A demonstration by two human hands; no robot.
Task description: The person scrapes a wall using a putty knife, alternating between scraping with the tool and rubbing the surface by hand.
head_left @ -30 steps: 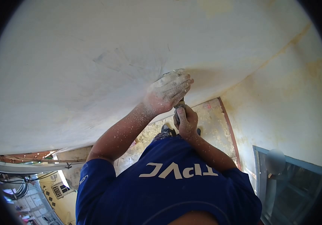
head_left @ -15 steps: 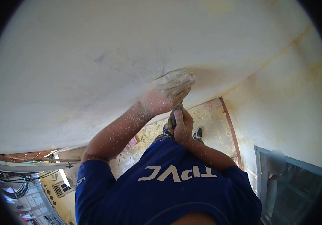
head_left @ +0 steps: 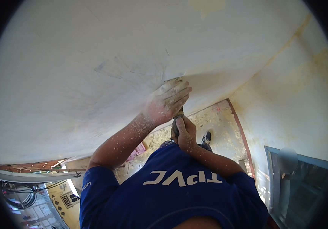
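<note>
My left hand (head_left: 169, 100), coated in pale dust, lies with its fingers stretched out flat over the head of a scraper-like tool. A dark edge of the tool head (head_left: 174, 79) shows just past the fingers, against the pale wall (head_left: 95, 91); the rest is hidden under the palm. My right hand (head_left: 186, 133) is wrapped round the tool's dark handle (head_left: 177, 126), just below the left hand, with the thumb along it. Dust and flakes cover the left forearm. The left thumb is out of sight.
A second wall (head_left: 286, 103) meets the worked one at a yellowish corner. Below, the floor (head_left: 225, 133) is strewn with pale flakes, and one shoe (head_left: 207, 137) shows there. A blue-framed window (head_left: 303, 183) is at lower right; coiled cables (head_left: 24, 200) hang at lower left.
Both hands and the tool have slid a little down the wall, closer to my body. The left fingers have spread slightly, and the view has shifted a little.
</note>
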